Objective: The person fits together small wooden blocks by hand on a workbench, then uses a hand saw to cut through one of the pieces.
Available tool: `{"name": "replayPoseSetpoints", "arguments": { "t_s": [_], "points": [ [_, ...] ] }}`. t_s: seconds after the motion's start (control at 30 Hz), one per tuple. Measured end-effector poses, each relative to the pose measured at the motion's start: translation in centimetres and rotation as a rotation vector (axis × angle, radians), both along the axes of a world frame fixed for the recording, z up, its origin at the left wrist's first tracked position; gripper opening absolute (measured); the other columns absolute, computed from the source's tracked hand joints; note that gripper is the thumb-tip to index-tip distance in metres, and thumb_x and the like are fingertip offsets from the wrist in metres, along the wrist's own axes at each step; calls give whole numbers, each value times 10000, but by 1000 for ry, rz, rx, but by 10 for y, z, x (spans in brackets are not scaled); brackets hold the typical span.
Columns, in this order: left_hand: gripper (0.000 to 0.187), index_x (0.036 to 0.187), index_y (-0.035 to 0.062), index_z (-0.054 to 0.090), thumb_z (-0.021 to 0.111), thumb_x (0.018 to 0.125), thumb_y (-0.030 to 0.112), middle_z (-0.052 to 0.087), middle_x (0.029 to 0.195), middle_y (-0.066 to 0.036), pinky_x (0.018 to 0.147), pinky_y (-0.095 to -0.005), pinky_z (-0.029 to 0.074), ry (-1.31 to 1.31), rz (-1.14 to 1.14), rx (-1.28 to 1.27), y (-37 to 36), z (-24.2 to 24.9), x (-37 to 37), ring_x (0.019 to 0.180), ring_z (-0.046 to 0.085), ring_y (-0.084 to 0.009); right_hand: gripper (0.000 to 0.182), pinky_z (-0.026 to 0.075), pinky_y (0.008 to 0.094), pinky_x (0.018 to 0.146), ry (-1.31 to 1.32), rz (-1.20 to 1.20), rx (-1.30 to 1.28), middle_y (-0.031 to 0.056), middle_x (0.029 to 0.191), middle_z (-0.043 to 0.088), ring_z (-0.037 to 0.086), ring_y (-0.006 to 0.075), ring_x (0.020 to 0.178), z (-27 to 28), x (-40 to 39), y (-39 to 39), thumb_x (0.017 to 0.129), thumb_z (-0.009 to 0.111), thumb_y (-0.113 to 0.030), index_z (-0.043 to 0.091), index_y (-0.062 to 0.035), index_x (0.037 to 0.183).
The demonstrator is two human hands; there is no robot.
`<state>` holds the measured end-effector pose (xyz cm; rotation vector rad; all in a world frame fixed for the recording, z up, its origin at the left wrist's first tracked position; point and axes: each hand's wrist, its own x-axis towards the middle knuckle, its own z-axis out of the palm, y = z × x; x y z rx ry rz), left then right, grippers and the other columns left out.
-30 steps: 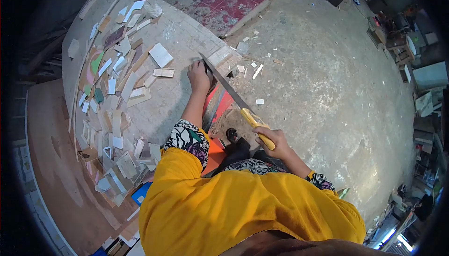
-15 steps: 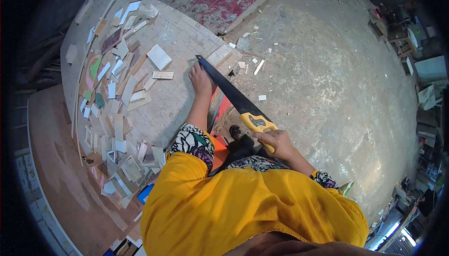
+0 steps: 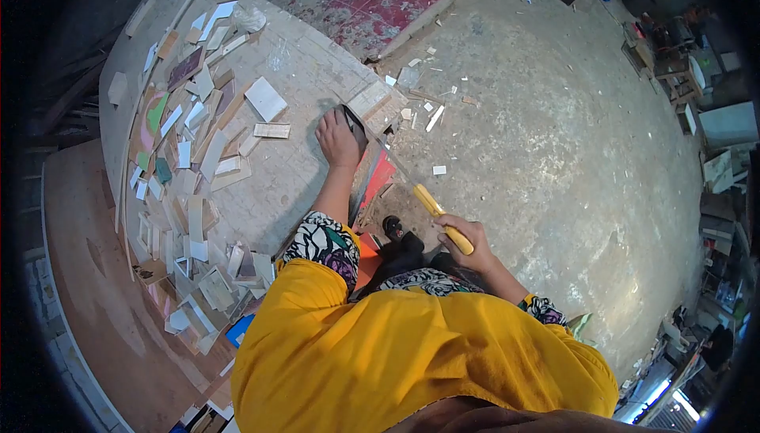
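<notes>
My right hand (image 3: 467,243) is wrapped round the yellow handle of a handsaw (image 3: 428,199). The blade is seen nearly edge-on, a thin line running up and left from the handle to the worktable's edge. At that edge my left hand (image 3: 339,138) presses down with its fingers bent over a dark, flat piece (image 3: 356,127). Much of this piece is hidden under the palm. Just beyond it, a pale wooden block (image 3: 369,100) lies at the table corner.
Many wood offcuts (image 3: 214,152) are heaped along the left of the worktable (image 3: 293,172). A white-faced block (image 3: 266,99) lies nearer my left hand. Small scraps (image 3: 435,118) dot the concrete floor (image 3: 554,148). A red piece (image 3: 378,177) shows below the table edge.
The handsaw has turned from showing its broad side to nearly edge-on, and its blade no longer covers the left hand's side. My right hand has shifted slightly; my left stays at the edge.
</notes>
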<state>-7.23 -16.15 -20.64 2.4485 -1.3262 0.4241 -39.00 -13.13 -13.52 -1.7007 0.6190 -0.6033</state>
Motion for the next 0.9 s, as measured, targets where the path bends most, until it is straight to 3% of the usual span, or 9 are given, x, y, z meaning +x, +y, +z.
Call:
{"name": "replayPoseSetpoints", "arguments": {
  "t_s": [0.17,0.43,0.6,0.63,0.7,0.9],
  "points": [
    [449,1128,49,515,616,731,234,501,1050,-120,876,-434,355,154,49,33,-5,13,-2,1042,459,-294,326,489,287,670,18,-41,-45,154,961,634,657,271,783,2,17,-7,742,605,25,573,-66,1053],
    [415,1118,51,525,619,742,199,502,1059,-117,888,-433,348,147,9,12,-6,7,-4,1053,451,-301,307,464,266,704,-7,4,39,120,968,628,629,208,813,8,10,-13,747,612,34,568,-44,1041],
    [381,1097,49,548,597,735,157,517,1064,-107,907,-410,354,75,61,-44,-4,-5,-5,1037,466,-290,285,463,245,625,-19,-53,-31,117,919,629,618,176,688,11,20,6,756,608,26,569,-49,1028],
    [375,1096,49,550,586,738,154,521,1060,-107,904,-407,356,44,60,-57,-4,-5,-5,1032,470,-289,285,463,245,625,-23,-44,-39,117,919,629,618,176,688,13,19,7,756,608,26,569,-49,1028],
    [372,1098,53,555,577,740,153,525,1054,-104,900,-401,358,54,43,-84,-2,0,-7,1024,476,-286,288,485,266,697,60,-29,27,145,964,639,657,252,822,19,18,6,780,606,15,554,-55,1054],
    [368,1085,58,575,568,733,164,534,1043,-96,897,-389,361,83,17,-106,-3,2,-2,1007,489,-277,304,493,276,650,35,-18,27,149,951,642,664,252,781,28,25,0,762,612,34,562,-59,1047]
  ]
}}
